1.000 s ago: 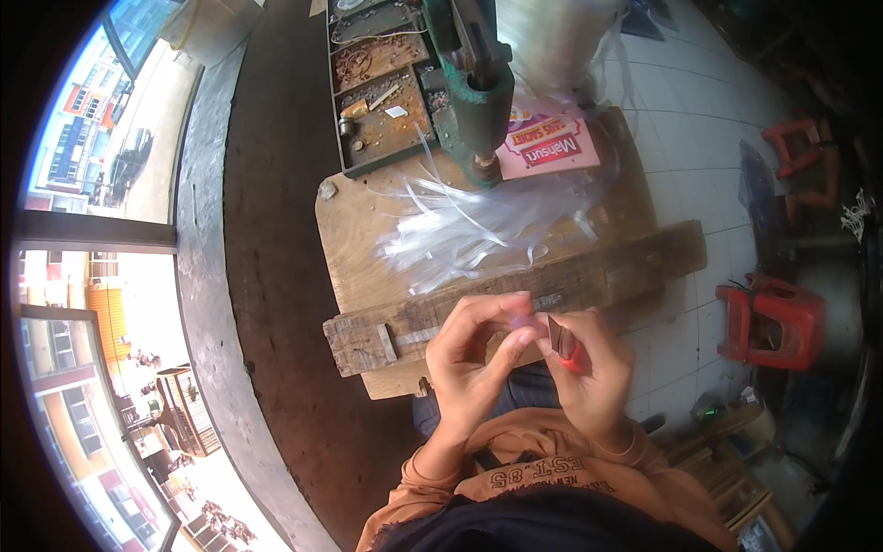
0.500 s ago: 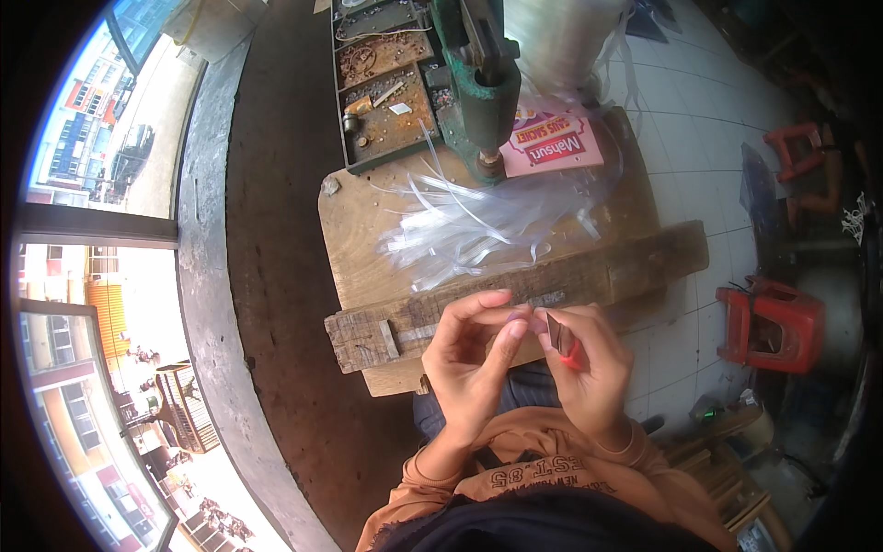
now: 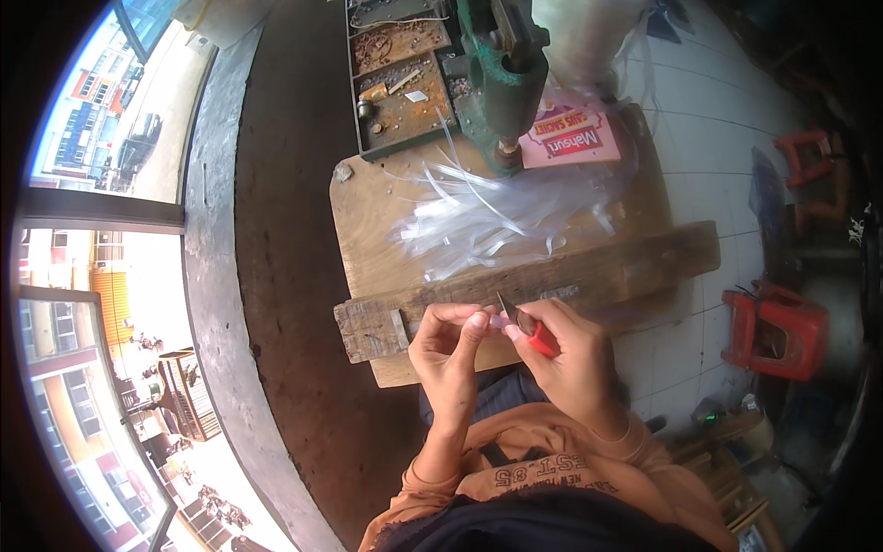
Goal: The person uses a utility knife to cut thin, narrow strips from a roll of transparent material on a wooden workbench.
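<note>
In front of my body, my left hand (image 3: 448, 354) is closed, thumb and fingertips pinching a small clear plastic strip (image 3: 499, 322). My right hand (image 3: 575, 363) grips a small red-handled knife (image 3: 541, 337), its dark pointed blade angled up and to the left beside the strip. The right fingertips also meet the strip close to the left ones. Just beyond both hands, a worn wooden beam (image 3: 635, 267) lies across the wooden worktable (image 3: 363, 221). A loose heap of clear plastic strips (image 3: 487, 221) spreads behind the beam.
A green metal press (image 3: 504, 101) stands at the table's far side, next to a pink printed card (image 3: 575, 138). Left of it sits a compartmented metal tray (image 3: 395, 138) with small parts. A red plastic stool (image 3: 777, 331) is on the tiled floor to the right.
My hands have shifted slightly left in the picture. The knife has turned, its blade now pointing up-left toward the strip. The whole view has moved a little.
</note>
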Available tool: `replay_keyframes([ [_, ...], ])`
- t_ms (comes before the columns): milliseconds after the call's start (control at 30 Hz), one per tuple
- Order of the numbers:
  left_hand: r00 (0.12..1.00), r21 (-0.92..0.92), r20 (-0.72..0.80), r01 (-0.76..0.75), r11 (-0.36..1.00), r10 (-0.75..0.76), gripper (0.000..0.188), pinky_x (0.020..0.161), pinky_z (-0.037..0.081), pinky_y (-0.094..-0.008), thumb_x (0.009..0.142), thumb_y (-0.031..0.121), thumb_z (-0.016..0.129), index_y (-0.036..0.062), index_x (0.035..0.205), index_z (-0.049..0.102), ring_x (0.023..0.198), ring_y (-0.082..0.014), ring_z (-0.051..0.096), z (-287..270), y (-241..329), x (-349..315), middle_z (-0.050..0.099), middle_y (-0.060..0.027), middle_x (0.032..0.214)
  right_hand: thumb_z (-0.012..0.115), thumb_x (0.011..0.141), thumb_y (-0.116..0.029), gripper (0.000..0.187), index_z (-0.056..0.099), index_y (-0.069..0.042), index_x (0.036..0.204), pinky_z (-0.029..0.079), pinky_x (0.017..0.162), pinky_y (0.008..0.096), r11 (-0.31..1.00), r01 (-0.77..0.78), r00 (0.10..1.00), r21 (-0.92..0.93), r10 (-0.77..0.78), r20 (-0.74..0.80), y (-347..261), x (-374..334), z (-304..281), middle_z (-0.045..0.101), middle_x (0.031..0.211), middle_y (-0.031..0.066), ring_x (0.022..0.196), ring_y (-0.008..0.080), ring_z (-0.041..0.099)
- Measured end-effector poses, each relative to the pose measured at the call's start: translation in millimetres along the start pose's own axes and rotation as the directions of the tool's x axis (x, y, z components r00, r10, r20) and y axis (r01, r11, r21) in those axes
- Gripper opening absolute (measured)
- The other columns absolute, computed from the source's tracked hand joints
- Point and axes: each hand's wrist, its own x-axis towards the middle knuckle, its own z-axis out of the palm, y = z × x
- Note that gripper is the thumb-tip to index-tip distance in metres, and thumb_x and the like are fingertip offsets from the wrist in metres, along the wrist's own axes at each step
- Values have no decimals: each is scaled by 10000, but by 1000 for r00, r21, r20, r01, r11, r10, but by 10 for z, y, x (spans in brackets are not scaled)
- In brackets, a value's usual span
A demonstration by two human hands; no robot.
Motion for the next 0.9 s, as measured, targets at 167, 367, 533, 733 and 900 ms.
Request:
replay_keyframes([
  [167, 982, 134, -115, -134, 982, 150, 62, 748, 510, -257, 862, -6, 601, -18, 907, 560, 781, -135, 636, -219, -74, -22, 658, -118, 850, 685, 708, -33, 217, 563, -2, 885, 465, 618, 371, 999, 38, 998, -5, -38, 57, 47, 135, 280, 587, 771, 138, 724, 317, 579],
  [367, 867, 818, -32, -262, 512, 496, 98, 618, 498, -249, 766, -36, 680, 3, 839, 628, 652, -148, 624, -670, -43, -51, 648, -84, 754, 679, 706, -78, 223, 596, -11, 901, 475, 626, 387, 998, 20, 981, -59, -8, 194, 20, 218, 587, 590, 779, 151, 739, 337, 595],
  [533, 778, 935, 35, -246, 254, 627, 146, 652, 490, -284, 735, -57, 672, 21, 855, 647, 725, -176, 588, -791, 11, -100, 595, -80, 812, 674, 710, -106, 218, 605, -24, 900, 488, 644, 402, 981, -14, 974, -195, 57, 218, 3, 241, 678, 605, 795, 142, 748, 327, 602],
  [733, 777, 939, 87, -274, 210, 623, 177, 694, 480, -330, 714, -44, 693, 55, 858, 661, 801, -214, 585, -776, -41, -129, 584, -79, 851, 672, 700, -107, 207, 602, -18, 874, 481, 633, 418, 969, -9, 974, -246, 64, 219, -16, 252, 737, 620, 772, 138, 762, 314, 605],
  [900, 790, 948, 160, -290, 130, 592, 224, 725, 436, -301, 700, -5, 729, 100, 889, 670, 801, -178, 585, -791, -76, -195, 617, -33, 880, 672, 693, -103, 187, 606, -13, 842, 479, 633, 415, 963, -10, 975, -269, 69, 210, -19, 258, 769, 620, 740, 141, 752, 313, 606],
])
